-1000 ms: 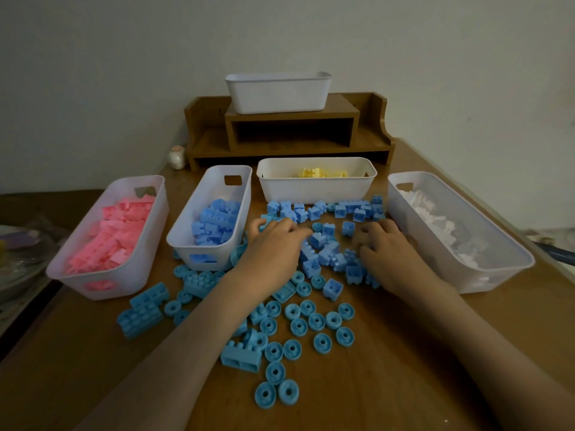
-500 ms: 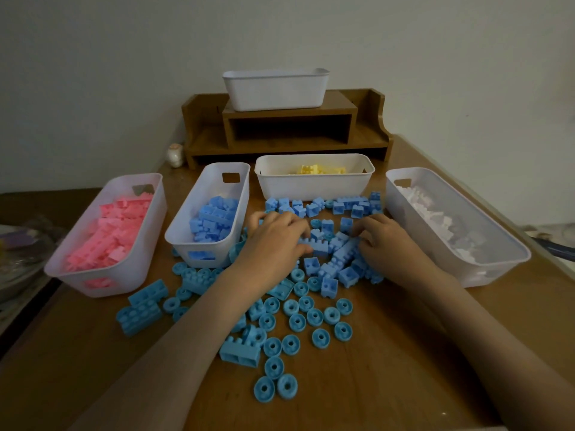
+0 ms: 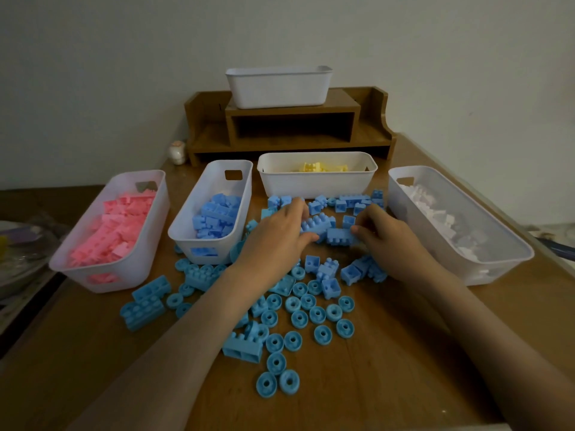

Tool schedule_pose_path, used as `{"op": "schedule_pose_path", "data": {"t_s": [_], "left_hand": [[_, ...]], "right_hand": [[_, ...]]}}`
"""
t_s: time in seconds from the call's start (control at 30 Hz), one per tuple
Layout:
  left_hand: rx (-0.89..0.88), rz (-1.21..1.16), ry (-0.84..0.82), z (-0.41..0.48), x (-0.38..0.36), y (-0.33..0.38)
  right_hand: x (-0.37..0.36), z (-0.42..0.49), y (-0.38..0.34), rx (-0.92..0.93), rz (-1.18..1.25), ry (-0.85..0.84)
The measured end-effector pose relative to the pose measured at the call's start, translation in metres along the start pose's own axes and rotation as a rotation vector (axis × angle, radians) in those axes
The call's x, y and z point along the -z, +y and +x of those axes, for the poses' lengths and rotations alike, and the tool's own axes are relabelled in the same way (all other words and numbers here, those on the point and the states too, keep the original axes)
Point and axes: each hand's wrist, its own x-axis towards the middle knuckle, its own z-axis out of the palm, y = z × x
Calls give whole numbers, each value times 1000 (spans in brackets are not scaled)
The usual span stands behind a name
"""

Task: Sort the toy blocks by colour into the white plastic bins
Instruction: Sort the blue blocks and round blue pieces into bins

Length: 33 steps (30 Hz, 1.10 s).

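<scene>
Loose blue blocks and blue ring pieces [image 3: 317, 314] cover the wooden table between four white bins. The pink-block bin [image 3: 93, 269] stands at the left, the blue-block bin [image 3: 239, 188] beside it, the yellow-block bin [image 3: 314, 183] at the back, and the white-block bin [image 3: 466, 259] at the right. My left hand [image 3: 273, 237] grips a long blue block [image 3: 315, 223] in the middle of the pile. My right hand [image 3: 389, 237] pinches a second long blue block [image 3: 339, 236] just beside it. Both blocks are slightly above the pile.
A wooden desk shelf [image 3: 370, 132] stands at the back with a fifth white bin [image 3: 278, 88] on top. A small white figurine [image 3: 178, 152] sits left of the shelf. Plates or clutter [image 3: 18, 253] lie off the table's left edge.
Both hands scooped through the blue pile and came together. Each now holds a long blue block, lifted a little. The camera has tilted slightly.
</scene>
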Motion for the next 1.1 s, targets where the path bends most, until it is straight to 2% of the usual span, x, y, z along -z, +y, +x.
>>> {"op": "schedule_pose_path", "data": {"t_s": [0.13, 0.23, 0.33, 0.47, 0.53, 0.6, 0.7, 0.77, 0.9, 1.1], "left_hand": [[-3, -76, 9, -1, 2, 1], [-16, -135, 85, 0, 2, 2], [109, -392, 156, 1, 6, 9], [330, -1042, 69, 6, 11, 18], [356, -1232, 12, 7, 12, 19], [369, -1326, -38, 7, 13, 19], [392, -1297, -92, 8, 11, 17], [403, -1228, -70, 7, 8, 16], [294, -807, 111, 7, 7, 8], [188, -599, 89, 3, 3, 12]], "right_hand": [[0, -1, -1, 15, 165, 126], [0, -2, -4, 60, 264, 196], [0, -4, -10, 66, 409, 221], [1, -6, -17, -9, 910, 46], [1, -7, -18, -67, 1127, -60], [2, -6, -19, -126, 1297, -118], [2, -4, -21, -208, 1412, -150], [2, -2, -22, -238, 1463, -158], [4, 1, -19, -312, 1656, -175], [0, 1, -15, -198, 1434, -378]]}}
